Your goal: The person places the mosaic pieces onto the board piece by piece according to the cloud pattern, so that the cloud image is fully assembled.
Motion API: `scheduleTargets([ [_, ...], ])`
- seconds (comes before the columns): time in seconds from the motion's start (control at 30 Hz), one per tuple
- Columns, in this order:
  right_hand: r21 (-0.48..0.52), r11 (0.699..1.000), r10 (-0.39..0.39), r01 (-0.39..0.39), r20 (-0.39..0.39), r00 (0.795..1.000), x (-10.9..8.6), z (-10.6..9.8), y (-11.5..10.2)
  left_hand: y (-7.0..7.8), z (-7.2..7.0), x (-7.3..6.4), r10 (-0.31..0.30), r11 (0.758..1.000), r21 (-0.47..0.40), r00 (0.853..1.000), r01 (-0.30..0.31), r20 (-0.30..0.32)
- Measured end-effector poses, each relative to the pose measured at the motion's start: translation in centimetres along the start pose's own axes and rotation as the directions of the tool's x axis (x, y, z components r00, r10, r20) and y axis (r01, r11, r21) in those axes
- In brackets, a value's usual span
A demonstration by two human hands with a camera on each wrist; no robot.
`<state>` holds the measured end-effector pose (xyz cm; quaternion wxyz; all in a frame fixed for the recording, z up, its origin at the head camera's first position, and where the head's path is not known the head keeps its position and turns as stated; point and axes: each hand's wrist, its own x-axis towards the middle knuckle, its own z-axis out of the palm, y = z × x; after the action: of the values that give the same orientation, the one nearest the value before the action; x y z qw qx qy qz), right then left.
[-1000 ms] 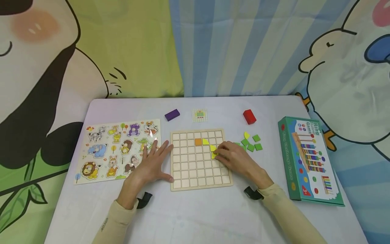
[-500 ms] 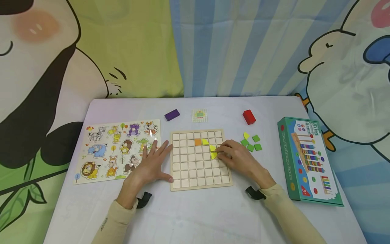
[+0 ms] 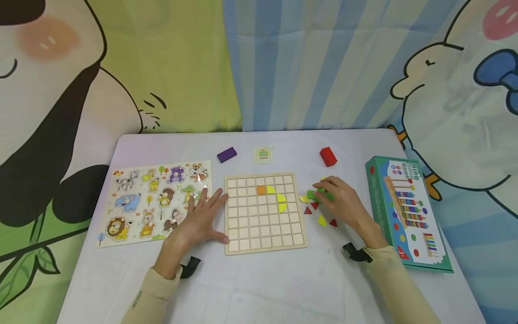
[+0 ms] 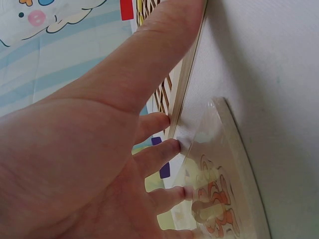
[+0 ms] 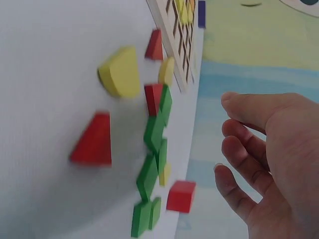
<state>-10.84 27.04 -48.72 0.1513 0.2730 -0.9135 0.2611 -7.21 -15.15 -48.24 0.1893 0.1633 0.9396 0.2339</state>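
A wooden grid board (image 3: 259, 220) lies mid-table, with an orange square (image 3: 261, 190) and yellow rounded pieces (image 3: 282, 207) in its cells. My left hand (image 3: 198, 223) is spread beside it, thumb and fingertip at the board's left edge. To the right of the board, my right hand (image 3: 340, 200) hovers over loose green tiles (image 5: 147, 177). In the right wrist view its fingers are loosely bent, with nothing between them. Red triangles (image 3: 307, 210) and a yellow quarter-round (image 5: 119, 72) lie around the green tiles, some of which the hand covers in the head view.
Under my left fingers is an animal puzzle board (image 3: 155, 202). Behind the grid stand a purple block (image 3: 227, 155), a small pattern card (image 3: 263, 155) and a red block (image 3: 328, 156). A green game box (image 3: 408, 213) lies at the right.
My right hand has left the yellow piece on the grid and moved right, over the loose pieces. Red triangles and yellow pieces it hid before now show. My left hand stays put.
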Motion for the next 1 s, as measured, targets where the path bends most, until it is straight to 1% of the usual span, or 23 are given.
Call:
scheduleTargets([
  [0.13,-0.036,0.995,0.095,-0.094,0.012,0.995,-0.5,-0.8,0.9,-0.1,0.1,-0.1,-0.002,1.000,-0.001,1.000,0.002,-0.002],
  [0.23,-0.050,0.985,0.166,-0.164,0.045,0.985,-1.1,-1.0,1.6,-0.2,0.2,-0.2,-0.004,1.000,0.000,1.000,0.004,-0.002],
  [0.3,-0.052,0.979,0.199,-0.196,0.064,0.978,-1.4,-1.1,2.0,-0.3,0.2,-0.2,-0.003,1.000,0.000,1.000,0.003,-0.001],
  [0.37,-0.048,0.976,0.213,-0.210,0.081,0.974,-1.8,-0.9,2.4,-0.3,0.3,-0.3,-0.004,1.000,-0.002,1.000,0.004,0.001],
  [0.47,-0.032,0.978,0.208,-0.206,0.112,0.972,-2.0,-0.6,2.8,-0.4,0.4,-0.4,-0.006,1.000,-0.007,1.000,0.006,0.006],
  [0.57,-0.013,0.978,0.206,-0.207,0.163,0.965,-2.0,-0.1,3.0,-0.4,0.5,-0.4,-0.008,1.000,-0.007,1.000,0.008,0.010],
  [0.63,-0.008,0.975,0.220,-0.223,0.196,0.956,-2.0,0.2,3.1,-0.4,0.6,-0.4,-0.007,1.000,-0.004,1.000,0.007,0.009],
  [0.73,-0.007,0.965,0.257,-0.262,0.224,0.940,-1.7,0.5,3.1,-0.5,0.7,-0.3,-0.002,1.000,0.000,1.000,0.002,0.007],
  [0.83,-0.012,0.955,0.293,-0.298,0.230,0.928,-1.3,0.5,3.1,-0.4,0.7,-0.2,0.001,1.000,0.002,1.000,-0.001,0.005],
  [0.93,-0.038,0.943,0.330,-0.331,0.234,0.914,-0.8,0.3,3.1,-0.3,0.5,-0.1,0.003,1.000,0.003,1.000,-0.003,0.003],
  [1.0,-0.057,0.932,0.361,-0.358,0.243,0.900,-0.6,0.1,3.2,-0.3,0.3,0.0,0.005,1.000,0.004,1.000,-0.005,0.003],
])
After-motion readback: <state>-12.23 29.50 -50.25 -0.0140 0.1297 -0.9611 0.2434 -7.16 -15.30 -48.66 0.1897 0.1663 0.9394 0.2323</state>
